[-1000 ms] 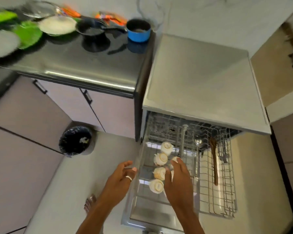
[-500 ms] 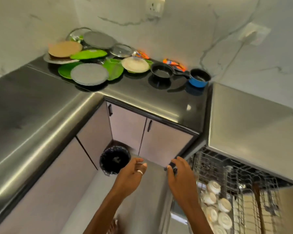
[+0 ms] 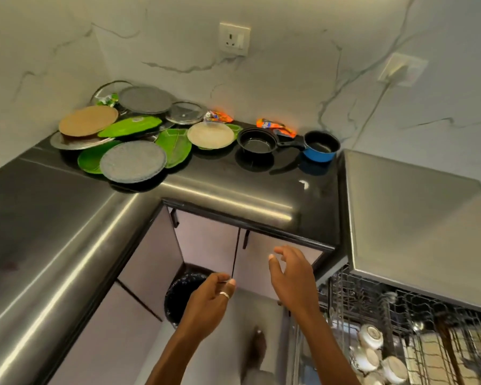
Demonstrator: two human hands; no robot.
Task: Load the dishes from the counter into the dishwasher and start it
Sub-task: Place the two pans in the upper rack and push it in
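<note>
Hovering empty, fingers loose, left hand (image 3: 208,304), right hand (image 3: 292,279), plates (image 3: 133,161) on counter (image 3: 220,173) beyond, bin (image 3: 178,295) below

black-lined bin (image 3: 182,293) stands in the corner below the cabinet doors (image 3: 206,240). orange wrappers (image 3: 275,127) lie against the marble wall (image 3: 289,79). white socket (image 3: 234,38) is mounted above.

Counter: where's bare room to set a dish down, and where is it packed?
Bare: the left run of the counter, from the grey plate toward the camera; the front strip between the black pan, blue pot and the counter edge; the dishwasher top. Crowded: the back corner, where plates and lids overlap.
</note>
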